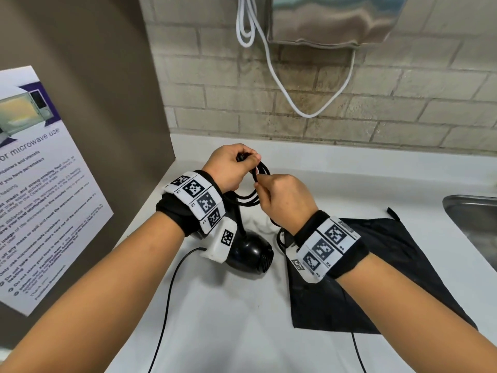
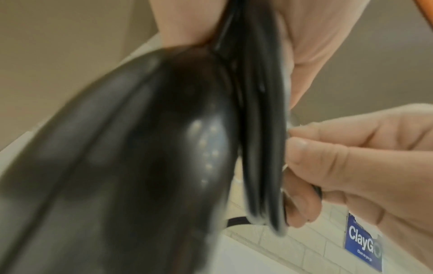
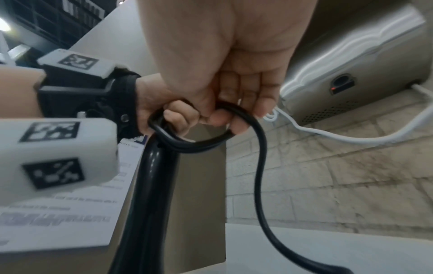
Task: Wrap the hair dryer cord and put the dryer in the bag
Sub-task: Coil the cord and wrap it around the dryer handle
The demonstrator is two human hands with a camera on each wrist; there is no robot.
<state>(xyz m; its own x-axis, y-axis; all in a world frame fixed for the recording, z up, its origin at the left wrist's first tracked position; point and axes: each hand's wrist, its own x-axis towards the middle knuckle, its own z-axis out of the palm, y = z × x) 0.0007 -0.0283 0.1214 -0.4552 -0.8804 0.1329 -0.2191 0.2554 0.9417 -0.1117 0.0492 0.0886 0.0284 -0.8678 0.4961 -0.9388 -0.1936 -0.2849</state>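
The black hair dryer (image 1: 251, 255) rests its round body on the white counter (image 1: 231, 327), with the handle (image 3: 157, 185) pointing up. My left hand (image 1: 232, 166) grips the top of the handle together with several loops of the black cord (image 1: 263, 169). My right hand (image 1: 281, 196) is just to the right of it and pinches the cord (image 3: 260, 166) at the loops. The loose cord runs down from those fingers (image 3: 218, 118) toward the counter. In the left wrist view the dryer (image 2: 140, 166) is blurred, with the loops (image 2: 260, 129) beside it. A black bag (image 1: 376, 281) lies flat under my right wrist.
A steel sink (image 1: 473, 224) is set into the counter at the right. A steel unit (image 1: 330, 20) hangs on the brick wall with a white cable (image 1: 306, 114) drooping under it. A brown side panel with a poster (image 1: 40, 184) stands at the left.
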